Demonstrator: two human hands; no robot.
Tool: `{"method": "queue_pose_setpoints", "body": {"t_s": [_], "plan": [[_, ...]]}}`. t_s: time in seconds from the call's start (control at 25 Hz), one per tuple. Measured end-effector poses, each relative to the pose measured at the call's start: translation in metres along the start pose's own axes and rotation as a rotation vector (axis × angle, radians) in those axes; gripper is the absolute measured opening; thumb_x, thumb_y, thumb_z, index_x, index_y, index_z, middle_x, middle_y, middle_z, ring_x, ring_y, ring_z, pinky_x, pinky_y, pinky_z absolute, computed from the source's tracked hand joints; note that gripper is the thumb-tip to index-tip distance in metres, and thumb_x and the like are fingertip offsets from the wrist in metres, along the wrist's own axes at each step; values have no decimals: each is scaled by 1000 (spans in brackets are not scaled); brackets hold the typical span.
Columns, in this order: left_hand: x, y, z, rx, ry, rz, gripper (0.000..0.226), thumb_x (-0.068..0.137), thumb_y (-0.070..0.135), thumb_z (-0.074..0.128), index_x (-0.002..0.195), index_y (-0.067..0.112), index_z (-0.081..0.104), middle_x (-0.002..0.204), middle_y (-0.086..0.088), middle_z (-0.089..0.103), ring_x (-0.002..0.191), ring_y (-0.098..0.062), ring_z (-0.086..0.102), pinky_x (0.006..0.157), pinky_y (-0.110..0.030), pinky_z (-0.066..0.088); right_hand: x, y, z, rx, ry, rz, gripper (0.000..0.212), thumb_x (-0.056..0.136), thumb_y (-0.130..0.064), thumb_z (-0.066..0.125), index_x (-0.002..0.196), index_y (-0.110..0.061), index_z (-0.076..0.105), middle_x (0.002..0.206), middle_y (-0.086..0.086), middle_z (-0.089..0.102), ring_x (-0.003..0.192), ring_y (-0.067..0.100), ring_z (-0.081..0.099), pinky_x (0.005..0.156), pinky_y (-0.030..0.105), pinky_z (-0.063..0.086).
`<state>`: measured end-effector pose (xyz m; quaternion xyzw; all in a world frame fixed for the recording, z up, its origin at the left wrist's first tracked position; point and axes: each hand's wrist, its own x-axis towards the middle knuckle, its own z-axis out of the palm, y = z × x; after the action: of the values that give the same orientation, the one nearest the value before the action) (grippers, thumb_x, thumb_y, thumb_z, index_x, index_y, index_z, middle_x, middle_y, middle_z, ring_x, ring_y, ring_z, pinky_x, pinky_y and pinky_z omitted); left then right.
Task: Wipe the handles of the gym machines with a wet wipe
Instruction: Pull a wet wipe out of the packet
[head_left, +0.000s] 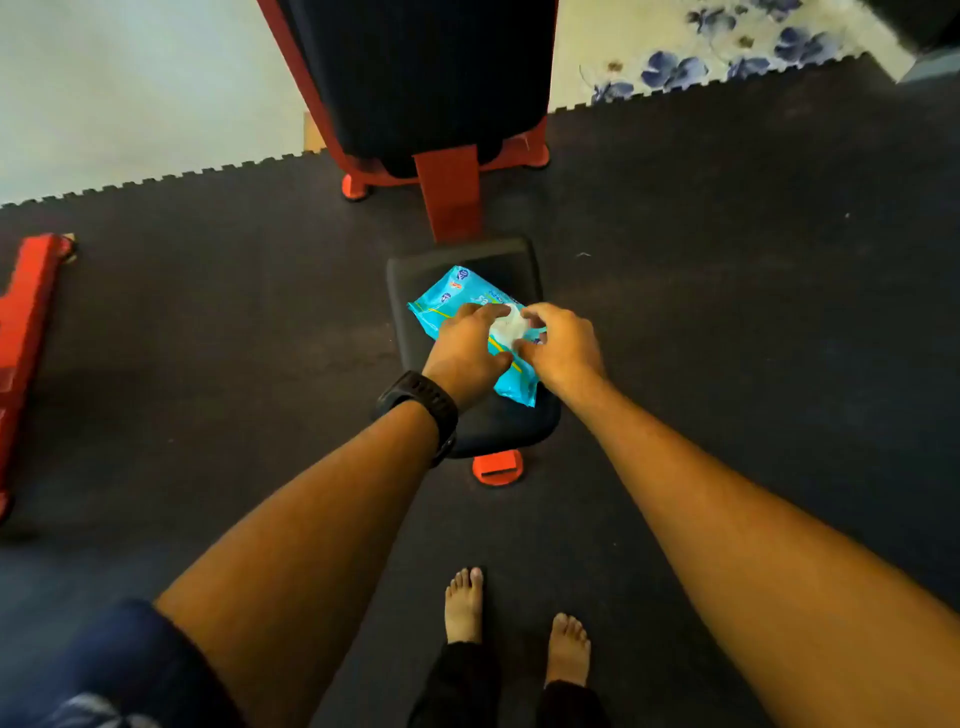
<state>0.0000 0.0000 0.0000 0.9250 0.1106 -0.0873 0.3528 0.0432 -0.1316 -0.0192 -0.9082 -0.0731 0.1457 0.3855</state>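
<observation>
Two hands: left hand (464, 347) and right hand (565, 347) meet at the centre of the view.
Left grip: fingers and thumb curled on the wipe pack (456, 291), holding it down.
Right grip: fingertips closed, pinching the white wet wipe (508, 327) at the pack's opening.
Pack: blue, lying on the black seat (415, 273).
Progress: seemingly the very start, with the wipe not yet free and no handle in view.
Count: one pack, one wipe, one seat, one red frame (449, 197) at 12 o'clock, one red bar (28, 322) at 9 o'clock.

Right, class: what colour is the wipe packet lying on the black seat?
The wipe packet is turquoise blue with small printed marks, seen in the head view.
</observation>
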Motion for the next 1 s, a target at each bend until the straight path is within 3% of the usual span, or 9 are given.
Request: {"method": "queue_pose_setpoints", "body": {"t_s": [0.2, 0.4, 0.48, 0.56, 0.64, 0.72, 0.8, 0.84, 1.0], "plan": [[36, -21, 19, 150, -33, 70, 50, 94, 24, 67, 142, 25, 53, 143, -3, 51, 131, -29, 44, 113, -46, 36, 19, 6, 21, -22, 45, 106, 42, 92, -28, 70, 131, -13, 60, 128, 8, 63, 116, 21, 62, 89, 32, 54], [45, -20, 20, 144, -39, 53, 48, 98, 27, 62, 144, 33, 49, 142, -1, 51, 132, -28, 42, 111, -49, 39, 26, 7, 24, 63, 93, 131, 19, 97, -25, 62, 113, -15, 67, 113, 3, 69, 104, 17, 66, 84, 33, 57], [46, -20, 20, 105, -11, 63, 44, 97, 26, 64, 140, 31, 55, 139, -1, 54, 129, -26, 46, 110, -47, 42, 25, 3, 24, 137, 130, 110, 11, 98, -22, 61, 106, -17, 68, 107, 1, 70, 98, 13, 65, 77, 23, 54], [46, -20, 19, 36, 39, 68, 39, 96, 24, 66, 134, 28, 59, 135, -1, 57, 125, -24, 50, 108, -43, 44, 23, -1, 23, 209, 154, 84, 7, 99, -20, 59, 99, -19, 67, 98, -4, 68, 90, 9, 63, 65, 6, 41], [46, -18, 16, -24, 83, 71, 35, 95, 22, 65, 130, 24, 62, 131, -3, 58, 121, -23, 53, 103, -33, 44, 21, -6, 20, 276, 179, 57, 7, 99, -19, 58, 94, -19, 64, 92, -5, 66, 83, 7, 59, 61, 2, 38], [41, -13, 11, -64, 100, 57, 31, 96, 20, 64, 127, 20, 63, 130, -4, 58, 119, -20, 54, 95, -24, 40, 18, -9, 18, 367, 200, 38, 9, 100, -20, 58, 91, -22, 59, 91, -5, 66, 84, 10, 62, 71, 14, 49], [36, -9, 7, -77, 132, 61, 27, 97, 22, 63, 124, 20, 64, 130, -2, 60, 119, -18, 54, 96, -26, 43, 16, -10, 17, 464, 195, 41, 8, 100, -22, 57, 92, -24, 58, 93, -3, 67, 91, 15, 67, 79, 38, 59], [34, -7, 4, -85, 153, 69, 24, 97, 23, 63, 121, 20, 66, 128, -1, 61, 118, -18, 54, 98, -29, 46, 12, -11, 15, 492, 197, 38, 7, 101, -22, 56, 94, -22, 58, 95, -2, 67, 92, 17, 67, 81, 44, 59], [21, 13, -9, -206, 228, 68, 16, 99, 16, 60, 113, 14, 67, 109, 6, 64, 99, -9, 57, 81, -11, 42, 3, -22, 6, 538, 322, -15, 7, 103, -20, 52, 97, -21, 56, 97, -3, 67, 89, 12, 64, 80, 34, 56]]}}
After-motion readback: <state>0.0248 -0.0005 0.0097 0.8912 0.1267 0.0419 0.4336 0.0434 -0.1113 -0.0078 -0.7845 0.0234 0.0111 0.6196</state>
